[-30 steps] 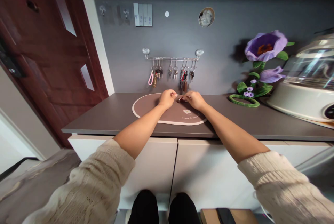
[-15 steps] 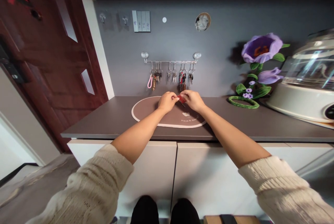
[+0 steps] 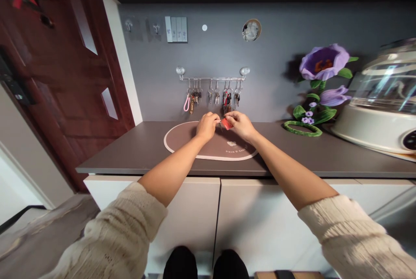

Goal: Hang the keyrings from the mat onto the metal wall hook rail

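Observation:
Above the oval brown mat, my left hand and my right hand work close together. Between the fingertips of my right hand is a small flat red tag. My left hand is closed in a pinch on a thin metal piece at the tag's left side, perhaps a key ring; it is too small to tell. Just behind my hands, several bunches of keys hang from hooks on a clear wall rail. A pink strap hangs at the rail's left end.
The mat lies on a dark countertop above white cabinet doors. A purple plush flower with a green ring base and a cream appliance stand on the right. A dark red door is on the left.
The red tag has turned so more of its flat face shows. My fingertips have drawn slightly apart, and the view has tipped up a little.

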The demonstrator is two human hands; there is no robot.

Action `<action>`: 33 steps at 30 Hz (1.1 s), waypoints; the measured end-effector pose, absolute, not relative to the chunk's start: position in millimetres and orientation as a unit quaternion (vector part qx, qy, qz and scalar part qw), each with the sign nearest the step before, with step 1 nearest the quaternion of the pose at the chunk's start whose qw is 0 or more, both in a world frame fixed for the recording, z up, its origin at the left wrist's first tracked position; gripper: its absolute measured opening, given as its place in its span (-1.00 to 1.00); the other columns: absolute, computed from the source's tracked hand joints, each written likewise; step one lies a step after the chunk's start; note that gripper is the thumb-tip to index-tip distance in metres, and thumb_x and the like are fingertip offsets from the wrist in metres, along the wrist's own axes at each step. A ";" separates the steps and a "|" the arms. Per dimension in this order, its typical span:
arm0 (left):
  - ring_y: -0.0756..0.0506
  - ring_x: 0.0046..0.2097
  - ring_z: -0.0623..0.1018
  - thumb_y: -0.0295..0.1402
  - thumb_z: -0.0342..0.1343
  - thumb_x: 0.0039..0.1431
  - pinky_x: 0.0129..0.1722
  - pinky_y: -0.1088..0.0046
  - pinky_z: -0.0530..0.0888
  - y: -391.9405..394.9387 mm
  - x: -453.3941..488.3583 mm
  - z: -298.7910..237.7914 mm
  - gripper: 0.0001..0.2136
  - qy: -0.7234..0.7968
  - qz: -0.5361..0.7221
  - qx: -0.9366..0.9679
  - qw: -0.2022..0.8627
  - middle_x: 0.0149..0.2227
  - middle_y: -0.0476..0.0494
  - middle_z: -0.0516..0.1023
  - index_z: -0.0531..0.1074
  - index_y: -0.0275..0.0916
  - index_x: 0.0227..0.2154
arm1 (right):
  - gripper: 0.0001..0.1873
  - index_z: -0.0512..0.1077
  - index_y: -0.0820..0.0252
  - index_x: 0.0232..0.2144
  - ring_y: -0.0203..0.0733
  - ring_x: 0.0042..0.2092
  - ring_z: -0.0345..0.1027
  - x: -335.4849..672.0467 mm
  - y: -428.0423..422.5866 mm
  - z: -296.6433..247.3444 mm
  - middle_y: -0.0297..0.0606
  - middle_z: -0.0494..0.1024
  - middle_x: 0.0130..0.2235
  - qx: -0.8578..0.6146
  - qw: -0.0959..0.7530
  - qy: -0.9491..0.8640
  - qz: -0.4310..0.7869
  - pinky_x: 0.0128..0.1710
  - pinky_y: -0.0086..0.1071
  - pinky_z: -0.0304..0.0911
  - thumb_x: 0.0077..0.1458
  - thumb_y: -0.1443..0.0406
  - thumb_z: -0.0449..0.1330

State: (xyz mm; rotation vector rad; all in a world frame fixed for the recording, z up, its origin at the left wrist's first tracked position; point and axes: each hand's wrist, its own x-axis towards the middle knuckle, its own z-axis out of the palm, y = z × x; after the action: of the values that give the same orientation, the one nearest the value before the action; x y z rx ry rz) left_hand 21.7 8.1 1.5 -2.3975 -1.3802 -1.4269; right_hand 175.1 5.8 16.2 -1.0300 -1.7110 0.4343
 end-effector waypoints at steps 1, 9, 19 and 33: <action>-0.06 -0.26 0.35 -0.44 -0.04 0.08 -0.22 0.44 0.25 7.8 21.5 2.2 -0.87 -0.443 -0.461 -0.769 0.012 -0.37 -0.10 0.38 0.41 -0.20 -0.45 | -0.86 0.42 0.24 -0.35 -0.31 -0.32 0.34 175.5 7.6 15.1 -0.25 0.50 -0.33 -0.425 0.525 -0.707 0.208 -0.20 -0.39 0.21 -0.02 0.34 0.10; -0.01 -0.35 0.34 -0.50 -0.03 0.02 -0.28 0.48 0.26 15.2 21.4 3.2 -0.89 -0.398 -0.550 -0.731 -0.068 -0.44 -0.06 0.38 0.36 -0.27 -0.54 | -0.90 0.37 0.26 -0.40 -0.39 -0.47 0.25 173.8 8.3 12.4 -0.32 0.44 -0.46 -0.399 0.523 -0.669 0.345 -0.38 -0.46 0.21 -0.03 0.33 0.11; 0.04 -0.39 0.36 -0.43 0.01 0.00 -0.29 0.50 0.29 16.4 25.5 1.0 -0.93 -0.367 -0.604 -0.661 -0.253 -0.47 -0.02 0.41 0.35 -0.30 -0.50 | -0.84 0.36 0.24 -0.43 -0.34 -0.41 0.28 171.5 1.5 14.4 -0.32 0.45 -0.44 -0.387 0.491 -0.722 0.298 -0.30 -0.39 0.21 -0.10 0.26 0.17; 0.02 -0.38 0.38 -0.35 0.01 0.00 -0.29 0.48 0.30 10.5 27.8 3.6 -0.88 -0.352 -0.594 -0.678 -0.252 -0.45 -0.06 0.43 0.37 -0.30 -0.48 | -0.76 0.38 0.24 -0.45 -0.28 -0.34 0.29 175.1 6.5 12.6 -0.28 0.45 -0.40 -0.369 0.513 -0.748 0.202 -0.25 -0.36 0.17 -0.07 0.16 0.14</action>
State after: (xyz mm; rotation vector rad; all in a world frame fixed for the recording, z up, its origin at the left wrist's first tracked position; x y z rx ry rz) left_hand 27.8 10.5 3.6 -2.5581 -1.3295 -2.2405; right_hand 175.1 6.5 12.6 -0.8872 -1.7980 0.4866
